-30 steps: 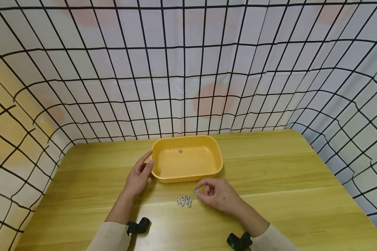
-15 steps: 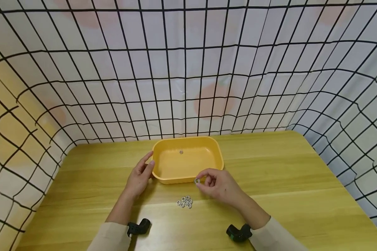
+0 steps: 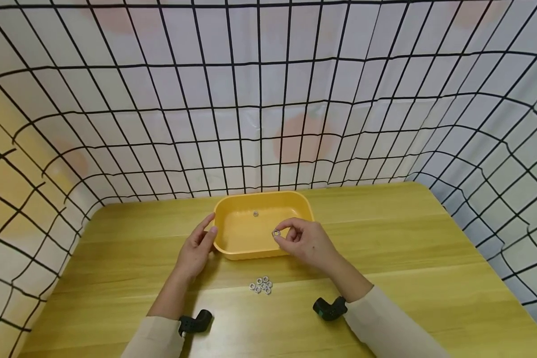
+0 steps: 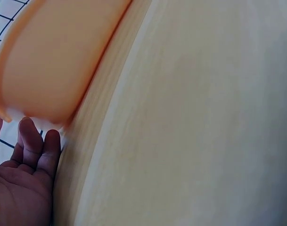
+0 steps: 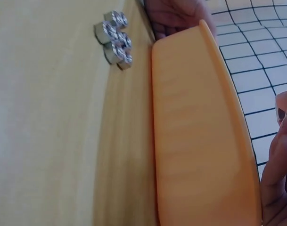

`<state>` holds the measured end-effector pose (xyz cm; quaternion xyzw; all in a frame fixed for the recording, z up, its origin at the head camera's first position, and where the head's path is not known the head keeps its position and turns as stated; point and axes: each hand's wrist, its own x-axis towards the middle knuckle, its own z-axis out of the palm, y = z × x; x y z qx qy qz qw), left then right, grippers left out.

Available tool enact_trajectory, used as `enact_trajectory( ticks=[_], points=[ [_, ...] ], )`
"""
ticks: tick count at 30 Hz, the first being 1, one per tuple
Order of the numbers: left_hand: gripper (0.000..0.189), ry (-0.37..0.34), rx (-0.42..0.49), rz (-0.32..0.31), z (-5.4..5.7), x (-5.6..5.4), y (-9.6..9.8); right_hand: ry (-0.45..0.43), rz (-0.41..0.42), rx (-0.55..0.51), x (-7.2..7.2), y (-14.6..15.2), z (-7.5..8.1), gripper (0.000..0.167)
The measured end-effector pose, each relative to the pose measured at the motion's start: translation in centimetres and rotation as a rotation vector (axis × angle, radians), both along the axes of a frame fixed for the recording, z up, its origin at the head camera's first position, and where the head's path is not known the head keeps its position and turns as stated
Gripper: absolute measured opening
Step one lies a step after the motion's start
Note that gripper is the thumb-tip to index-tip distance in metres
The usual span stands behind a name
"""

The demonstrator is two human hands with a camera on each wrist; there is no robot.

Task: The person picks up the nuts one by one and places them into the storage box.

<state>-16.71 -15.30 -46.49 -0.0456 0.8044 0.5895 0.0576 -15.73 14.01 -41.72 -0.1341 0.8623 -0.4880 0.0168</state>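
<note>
In the head view, my right hand (image 3: 311, 246) pinches a small metal nut (image 3: 276, 232) between thumb and index finger, over the near right part of a yellow plastic tray (image 3: 246, 254). Another nut (image 3: 255, 214) lies inside that tray, towards the back. My left hand (image 3: 194, 252) touches the tray's left end with its fingertips, thumb and fingers outside the wall, as the left wrist view of that hand (image 4: 28, 174) also shows. On the table in front sits a loose cluster of several nuts (image 3: 262, 286), seen from the side as shiny nuts (image 5: 116, 40) in the right wrist view.
The tray rests on a wood-grain table (image 3: 407, 258). A black wire grid (image 3: 259, 107) backed by pale cloth encloses the table's back and sides. Each wrist carries a small black camera, the left one (image 3: 196, 322) and the right one (image 3: 330, 308).
My right hand has carried the pinched nut forward and slightly left, from beside the cluster to over the tray. The left hand stays at the tray's left end.
</note>
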Motion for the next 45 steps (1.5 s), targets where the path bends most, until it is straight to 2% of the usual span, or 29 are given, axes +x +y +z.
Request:
enact_trajectory(
  ticks=[8, 15, 20, 29, 33, 38, 45],
  points=[
    [0.052, 0.001, 0.036, -0.004, -0.4, -0.3, 0.0, 0.001, 0.008, -0.004, -1.3, -0.3, -0.3, 0.014],
    [0.053, -0.006, 0.042, -0.002, -0.2, -0.2, -0.1, 0.0, 0.043, 0.088, -2.2, -0.9, 0.4, 0.013],
    [0.052, 0.002, 0.029, 0.004, -0.2, 0.0, -0.2, -0.008, 0.052, 0.105, -3.2, -1.6, 0.6, 0.014],
    [0.053, -0.001, 0.029, 0.001, -0.5, 0.0, -0.2, -0.023, 0.054, 0.108, -5.3, -2.4, -0.5, 0.015],
    [0.053, 0.002, 0.02, 0.008, -0.4, 0.1, -0.4, -0.051, 0.044, 0.117, -5.7, -2.7, -0.8, 0.015],
    [0.052, 0.008, 0.05, 0.002, -0.4, 0.0, -0.3, -0.107, 0.004, 0.127, -5.8, -2.6, -0.8, 0.016],
    [0.052, 0.009, 0.045, 0.007, -0.5, -0.1, -0.2, -0.108, 0.007, 0.138, -5.8, -2.5, -1.0, 0.016]
  ],
)
